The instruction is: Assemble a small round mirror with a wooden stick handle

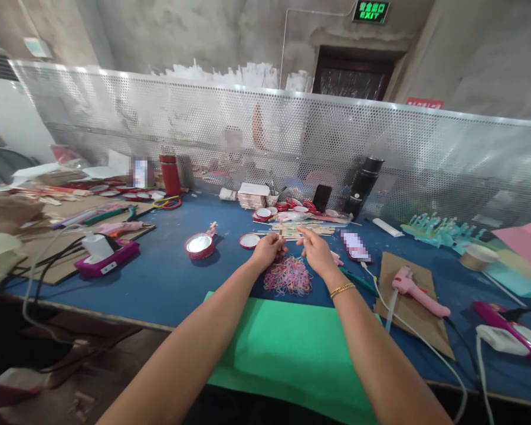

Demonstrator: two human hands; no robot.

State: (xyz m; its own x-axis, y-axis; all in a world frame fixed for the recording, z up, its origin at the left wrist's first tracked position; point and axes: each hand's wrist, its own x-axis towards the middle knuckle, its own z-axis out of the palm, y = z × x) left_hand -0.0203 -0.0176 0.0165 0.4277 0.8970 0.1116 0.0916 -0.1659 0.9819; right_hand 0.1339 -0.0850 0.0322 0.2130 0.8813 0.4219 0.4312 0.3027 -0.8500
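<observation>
My left hand point(268, 252) is closed in a pinch on a thin wooden stick point(280, 229) that points up from its fingertips. Apart from it, my right hand point(316, 252) hangs to the right with the index finger stretched out toward the stick; I see nothing in its fingers. Below and between both hands lies a tangled pile of colourful rubber bands point(288, 276). Behind them, more flat wooden sticks point(307, 231) are spread on the blue table point(159, 271). A green sheet point(287, 354) lies under my forearms.
A round red-rimmed mirror point(199, 244) and a smaller red-rimmed disc point(249, 240) lie to the left. Rightward are a phone point(355, 246) and a pink glue gun point(418, 290) on cardboard point(438, 336). A black bottle point(363, 186) stands behind; a purple power strip point(107, 260) sits left.
</observation>
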